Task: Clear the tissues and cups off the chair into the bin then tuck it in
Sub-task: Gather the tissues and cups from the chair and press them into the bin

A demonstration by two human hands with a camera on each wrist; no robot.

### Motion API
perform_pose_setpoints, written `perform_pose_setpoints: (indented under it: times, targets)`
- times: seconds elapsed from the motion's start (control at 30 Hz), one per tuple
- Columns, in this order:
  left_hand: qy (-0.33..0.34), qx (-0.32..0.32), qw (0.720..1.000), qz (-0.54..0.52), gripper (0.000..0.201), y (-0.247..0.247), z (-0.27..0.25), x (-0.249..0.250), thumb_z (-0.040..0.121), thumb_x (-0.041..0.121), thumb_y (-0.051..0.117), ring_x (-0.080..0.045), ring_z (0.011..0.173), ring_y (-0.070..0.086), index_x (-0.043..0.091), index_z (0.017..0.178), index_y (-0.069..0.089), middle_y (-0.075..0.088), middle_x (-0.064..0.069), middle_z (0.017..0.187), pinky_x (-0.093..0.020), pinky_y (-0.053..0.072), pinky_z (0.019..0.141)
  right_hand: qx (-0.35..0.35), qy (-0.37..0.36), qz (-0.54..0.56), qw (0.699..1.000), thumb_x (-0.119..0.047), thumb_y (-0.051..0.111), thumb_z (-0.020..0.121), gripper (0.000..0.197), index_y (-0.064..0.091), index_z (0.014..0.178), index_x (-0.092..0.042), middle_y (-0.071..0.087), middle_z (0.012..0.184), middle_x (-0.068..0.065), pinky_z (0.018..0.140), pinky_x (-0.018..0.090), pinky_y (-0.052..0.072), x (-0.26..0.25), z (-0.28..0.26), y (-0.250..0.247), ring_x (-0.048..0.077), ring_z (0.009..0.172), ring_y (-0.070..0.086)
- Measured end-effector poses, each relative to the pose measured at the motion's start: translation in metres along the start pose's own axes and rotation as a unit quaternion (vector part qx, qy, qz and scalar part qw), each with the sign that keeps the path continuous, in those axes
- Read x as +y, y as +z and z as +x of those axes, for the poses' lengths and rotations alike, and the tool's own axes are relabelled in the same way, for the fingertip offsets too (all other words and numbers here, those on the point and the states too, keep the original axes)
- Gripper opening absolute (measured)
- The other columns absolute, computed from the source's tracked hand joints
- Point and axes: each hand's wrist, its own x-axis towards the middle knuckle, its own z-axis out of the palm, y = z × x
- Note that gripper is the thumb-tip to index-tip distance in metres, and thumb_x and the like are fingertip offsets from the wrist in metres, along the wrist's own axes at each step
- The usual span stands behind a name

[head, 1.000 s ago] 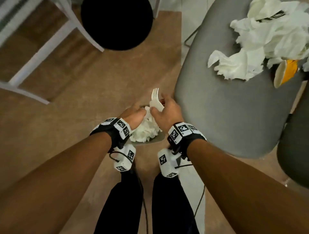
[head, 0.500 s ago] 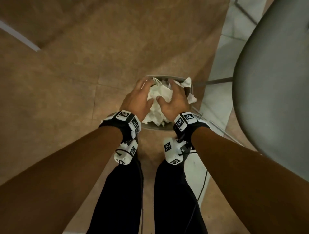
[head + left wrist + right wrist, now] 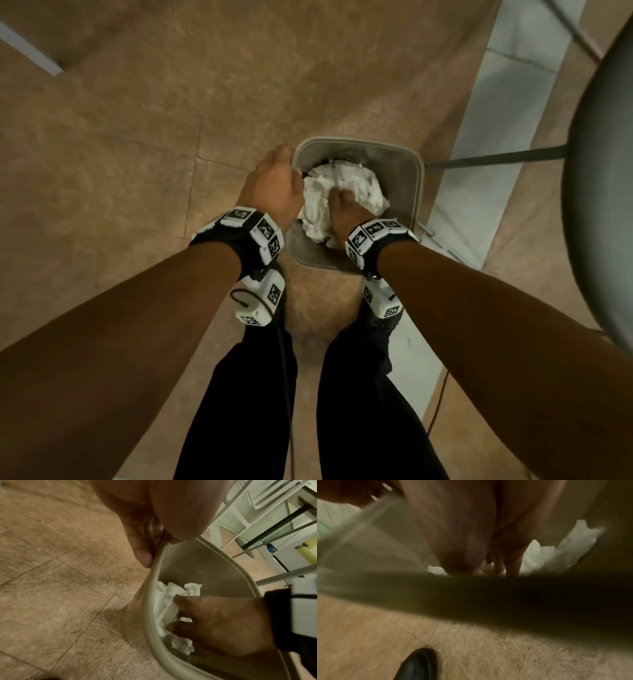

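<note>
A beige bin stands on the floor between my feet and the chair. A wad of crumpled white tissues fills it. My left hand grips the bin's left rim, with the thumb inside and the fingers outside. My right hand reaches down into the bin and presses on the tissues with fingers pointing down. In the right wrist view its fingers sink into the tissues. The grey chair seat shows only at the right edge.
A thin chair leg runs just right of the bin. My legs in dark trousers stand close behind it, one black shoe near its base. White furniture legs stand beyond. Brown tiled floor lies to the left.
Both hands held the tissue wad above the bin. Now the wad sits lower in the bin, my left hand has shifted to the rim, and my right hand presses deeper.
</note>
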Motion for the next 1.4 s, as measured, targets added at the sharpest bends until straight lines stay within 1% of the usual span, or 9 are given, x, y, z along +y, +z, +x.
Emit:
perform_pose_setpoints:
  times: [0.23,0.37,0.5,0.6,0.7,0.87,1.1,1.23,1.4]
  targets:
    - [-0.009,0.028,0.999,-0.033,0.025,-0.004,0.001,-0.018,0.101,0.026,0.041,-0.034,0.098,0.056,0.007,0.116,0.049,0.059,-0.014,0.113,-0.033,0.035,0.074,-0.020,0.033,0.014,0.999,-0.022,0.061,0.095,0.092,-0.005,0.156,0.001,0.006,0.161,0.025,0.115,0.050,0.029,-0.009,0.027,0.012,0.045,0.144,0.025]
    - [-0.040,-0.020,0.999,-0.015,0.023,-0.013,-0.001,-0.011,0.101,0.026,0.045,-0.038,0.096,0.060,0.011,0.117,0.052,0.064,-0.015,0.109,-0.034,0.038,0.071,-0.013,0.011,0.031,0.999,-0.041,0.077,0.079,0.117,-0.005,0.157,-0.012,0.007,0.164,0.016,0.117,0.054,0.027,-0.002,0.003,-0.007,0.040,0.149,0.018]
    - [-0.075,-0.072,0.993,0.051,0.032,-0.027,-0.006,0.000,0.099,0.031,0.047,-0.040,0.097,0.061,0.010,0.123,0.052,0.065,-0.017,0.112,-0.037,0.043,0.071,0.028,-0.005,0.072,0.997,-0.033,0.055,0.094,0.082,0.007,0.159,-0.017,0.015,0.164,0.011,0.113,0.045,0.036,-0.002,-0.036,-0.034,0.036,0.146,0.030]
    - [-0.104,-0.095,0.986,0.087,0.048,-0.047,-0.014,0.024,0.096,0.031,0.050,-0.041,0.115,0.055,0.006,0.136,0.043,0.055,-0.020,0.131,-0.046,0.049,0.090,0.061,-0.006,0.122,0.991,-0.034,0.052,0.097,0.067,0.024,0.155,-0.015,0.029,0.159,0.013,0.112,0.041,0.036,-0.005,-0.072,-0.053,0.033,0.143,0.035]
    - [-0.080,-0.079,0.989,0.095,0.053,-0.074,-0.024,0.063,0.096,0.030,0.051,-0.038,0.126,0.048,0.008,0.143,0.038,0.049,-0.017,0.140,-0.048,0.046,0.100,0.073,0.009,0.205,0.976,-0.036,0.051,0.097,0.058,0.036,0.150,-0.018,0.045,0.151,0.010,0.109,0.038,0.041,-0.005,-0.114,-0.073,0.030,0.134,0.047]
    - [0.032,-0.042,0.995,0.088,0.037,-0.116,-0.021,0.166,0.093,0.022,0.051,-0.037,0.112,0.057,0.009,0.127,0.050,0.059,-0.015,0.125,-0.044,0.050,0.092,0.105,-0.014,0.327,0.939,-0.042,0.053,0.090,0.045,0.057,0.132,-0.028,0.065,0.129,0.004,0.096,0.039,0.053,0.021,-0.199,-0.139,0.027,0.110,0.064]
    - [0.165,-0.033,0.985,0.041,0.031,-0.110,-0.012,0.335,0.088,0.017,0.055,-0.030,0.108,0.061,0.015,0.119,0.056,0.064,-0.009,0.118,-0.039,0.048,0.093,0.218,0.020,0.473,0.853,-0.045,0.055,0.063,0.036,0.070,0.094,-0.034,0.075,0.101,0.003,0.093,0.043,0.055,0.136,-0.289,-0.211,0.026,0.097,0.070]
    - [0.238,-0.054,0.967,0.078,0.043,-0.073,-0.013,0.408,0.083,0.022,0.056,-0.031,0.117,0.051,0.019,0.126,0.051,0.053,-0.009,0.127,-0.040,0.045,0.098,0.286,0.091,0.479,0.825,-0.025,0.059,0.088,0.026,0.068,0.112,-0.019,0.071,0.103,0.005,0.094,0.033,0.052,0.223,-0.318,-0.219,0.023,0.098,0.067]
    - [0.254,-0.077,0.951,0.158,0.080,-0.022,-0.016,0.466,0.073,0.043,0.071,-0.034,0.133,0.031,0.037,0.143,0.033,0.024,-0.005,0.148,-0.052,0.038,0.104,0.351,0.156,0.439,0.812,-0.033,0.059,0.090,0.017,0.067,0.089,-0.019,0.067,0.083,0.000,0.072,0.027,0.043,0.308,-0.323,-0.204,0.025,0.086,0.064]
